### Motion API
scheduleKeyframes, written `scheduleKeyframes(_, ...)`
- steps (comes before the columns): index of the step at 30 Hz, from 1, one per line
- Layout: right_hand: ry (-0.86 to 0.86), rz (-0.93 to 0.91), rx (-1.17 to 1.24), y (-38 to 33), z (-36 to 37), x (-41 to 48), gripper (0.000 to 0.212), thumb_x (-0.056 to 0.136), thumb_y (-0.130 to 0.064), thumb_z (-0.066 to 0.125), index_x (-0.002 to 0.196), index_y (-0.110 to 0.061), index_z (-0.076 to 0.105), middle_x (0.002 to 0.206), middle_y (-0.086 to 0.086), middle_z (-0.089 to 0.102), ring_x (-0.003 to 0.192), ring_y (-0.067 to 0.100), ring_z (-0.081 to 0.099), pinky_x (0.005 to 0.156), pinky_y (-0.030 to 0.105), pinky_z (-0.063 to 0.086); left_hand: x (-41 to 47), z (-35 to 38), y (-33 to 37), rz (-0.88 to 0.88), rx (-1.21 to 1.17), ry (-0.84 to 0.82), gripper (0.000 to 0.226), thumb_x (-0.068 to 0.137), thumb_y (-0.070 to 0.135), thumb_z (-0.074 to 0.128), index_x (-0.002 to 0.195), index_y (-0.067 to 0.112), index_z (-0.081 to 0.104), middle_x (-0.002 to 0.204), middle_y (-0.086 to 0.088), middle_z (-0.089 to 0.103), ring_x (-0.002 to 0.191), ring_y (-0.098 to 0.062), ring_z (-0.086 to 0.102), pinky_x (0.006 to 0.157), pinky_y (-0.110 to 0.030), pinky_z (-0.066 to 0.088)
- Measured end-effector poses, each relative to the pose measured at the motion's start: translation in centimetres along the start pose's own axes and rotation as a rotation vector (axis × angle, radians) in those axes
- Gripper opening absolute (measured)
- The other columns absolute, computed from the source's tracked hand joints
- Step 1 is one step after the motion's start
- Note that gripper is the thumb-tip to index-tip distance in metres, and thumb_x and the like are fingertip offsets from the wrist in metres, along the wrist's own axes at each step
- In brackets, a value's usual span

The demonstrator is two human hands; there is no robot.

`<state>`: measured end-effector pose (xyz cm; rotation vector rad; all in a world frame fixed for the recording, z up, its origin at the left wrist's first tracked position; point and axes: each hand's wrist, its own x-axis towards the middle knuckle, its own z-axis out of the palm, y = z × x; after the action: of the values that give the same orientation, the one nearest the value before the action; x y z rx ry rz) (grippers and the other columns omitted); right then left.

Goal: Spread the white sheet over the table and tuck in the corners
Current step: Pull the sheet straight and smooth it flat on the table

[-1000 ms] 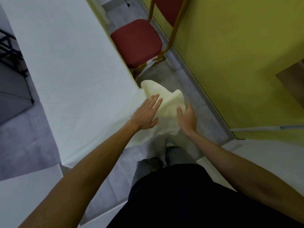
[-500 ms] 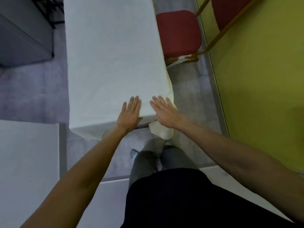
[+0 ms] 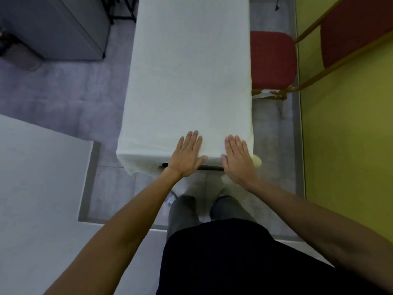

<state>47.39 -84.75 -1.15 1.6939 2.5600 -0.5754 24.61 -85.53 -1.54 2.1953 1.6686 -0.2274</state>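
Both hands lie flat, palms down, with fingers spread and gripping nothing: the left hand (image 3: 188, 155) rests on the near edge of the desk a little right of its middle, and the right hand (image 3: 237, 158) rests beside it, close to the near right corner, the two apart with a bare strip of cloth between them. Their wrists hang over the near edge. Under the palms lies the white sheet (image 3: 191, 77), which covers the whole top of the long narrow desk (image 3: 210, 167) from the near edge to the far end of the view and looks smooth. At the near left corner the sheet falls over the edge in a short drape, while at the near right corner a small loose fold of cloth sticks out just beside the right hand. A dark strip of the desk frame shows below the near edge between the hands. To the right of the desk stands a red padded chair (image 3: 273, 58) with a gold-coloured frame, against a yellow-green wall (image 3: 348, 124). To the left, across grey floor (image 3: 63, 99), stands a grey cabinet (image 3: 63, 28).
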Motion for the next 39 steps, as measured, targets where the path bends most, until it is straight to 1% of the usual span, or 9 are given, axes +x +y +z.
scheduleKeyframes(4, -0.072, -0.036, 0.024, -4.3, -0.3, 5.3, 0.071, 0.103, -0.048, 0.018, 0.156, -0.001, 0.027, 0.165, 0.020, 0.022, 0.154, 0.036, 0.017, 0.126, 0.051, 0.010, -0.1, -1.1, -5.9, -0.120, -0.063, 0.018, 0.073, 0.103, 0.059, 0.012, 0.159, 0.014, 0.001, 0.165, -0.009, -0.011, 0.153, -0.026, -0.011, 0.124, -0.048, 0.000)
scheduleKeyframes(11, -0.074, -0.023, -0.069, -8.9, 2.5, 11.2, 0.074, 0.104, -0.056, 0.014, 0.159, -0.007, 0.024, 0.168, 0.015, 0.014, 0.155, 0.035, 0.015, 0.125, 0.055, 0.012, -2.0, -1.7, -19.5, 0.057, -0.006, 0.047, 0.068, 0.104, 0.055, 0.018, 0.160, 0.018, 0.003, 0.167, -0.006, -0.005, 0.154, -0.023, -0.005, 0.124, -0.050, 0.010)
scheduleKeyframes(15, 0.032, 0.308, -0.062, -8.5, 3.0, 10.4, 0.076, 0.104, -0.056, 0.018, 0.160, -0.006, 0.010, 0.169, 0.014, 0.007, 0.156, 0.030, 0.007, 0.126, 0.054, 0.008, -5.2, -1.9, -26.9, 0.083, -0.044, 0.054, 0.073, 0.104, 0.057, 0.021, 0.159, 0.014, 0.000, 0.167, -0.006, -0.005, 0.154, -0.022, -0.006, 0.124, -0.049, 0.006)
scheduleKeyframes(20, 0.096, 0.670, 0.045, -13.2, 1.9, 12.3, 0.089, 0.097, -0.062, 0.015, 0.156, 0.005, 0.017, 0.163, 0.028, 0.019, 0.151, 0.044, 0.017, 0.122, 0.063, 0.015, -5.3, -4.0, -32.4, 0.168, -0.078, -0.034, 0.077, 0.103, 0.058, 0.023, 0.158, 0.012, -0.006, 0.166, -0.007, -0.012, 0.153, -0.025, -0.008, 0.124, -0.045, 0.001)
scheduleKeyframes(24, 0.195, 0.683, 0.121, -20.5, 3.0, 16.1, 0.078, 0.101, -0.051, 0.022, 0.153, 0.007, 0.026, 0.159, 0.031, 0.027, 0.147, 0.050, 0.026, 0.119, 0.063, 0.021, 1.1, -8.3, -32.6, 0.377, 0.009, -0.012, 0.070, 0.103, 0.046, 0.022, 0.157, 0.003, 0.009, 0.165, -0.015, 0.002, 0.153, -0.031, 0.002, 0.124, -0.049, 0.009)
scheduleKeyframes(27, 0.224, 0.733, 0.228, -25.7, 3.9, 19.1, 0.075, 0.101, -0.048, 0.015, 0.156, 0.003, 0.024, 0.163, 0.024, 0.022, 0.151, 0.043, 0.021, 0.123, 0.058, 0.017, 5.9, -10.0, -29.9, 0.604, 0.027, -0.043, 0.060, 0.103, 0.032, 0.021, 0.154, -0.001, 0.023, 0.163, -0.018, 0.018, 0.152, -0.034, 0.014, 0.123, -0.051, 0.017)
scheduleKeyframes(30, 0.257, 0.851, 0.314, -28.4, 4.8, 20.7, 0.079, 0.099, -0.051, 0.005, 0.158, 0.000, 0.020, 0.166, 0.020, 0.019, 0.154, 0.037, 0.016, 0.125, 0.053, 0.009, 8.8, -10.3, -28.1, 0.725, 0.019, -0.087, 0.056, 0.103, 0.025, 0.022, 0.151, -0.002, 0.032, 0.160, -0.018, 0.027, 0.150, -0.033, 0.021, 0.122, -0.050, 0.021)
scheduleKeyframes(35, 0.315, 0.997, 0.229, -29.6, 6.8, 20.3, 0.073, 0.105, -0.051, 0.020, 0.155, 0.000, 0.030, 0.162, 0.019, 0.031, 0.151, 0.035, 0.027, 0.124, 0.054, 0.015, 10.9, -9.5, -28.8, 0.854, 0.152, -0.179, 0.065, 0.103, 0.041, 0.026, 0.155, 0.002, 0.025, 0.164, -0.015, 0.015, 0.153, -0.028, 0.008, 0.123, -0.051, 0.016)
scheduleKeyframes(39, 0.362, 1.076, 0.172, -29.6, 7.1, 19.0, 0.071, 0.104, -0.049, 0.032, 0.155, 0.001, 0.030, 0.161, 0.020, 0.032, 0.149, 0.037, 0.031, 0.123, 0.057, 0.015, 13.8, -10.3, -32.3, 0.867, 0.240, -0.148, 0.074, 0.100, 0.059, 0.032, 0.158, 0.014, 0.020, 0.166, -0.009, 0.008, 0.154, -0.024, 0.004, 0.124, -0.050, 0.008)
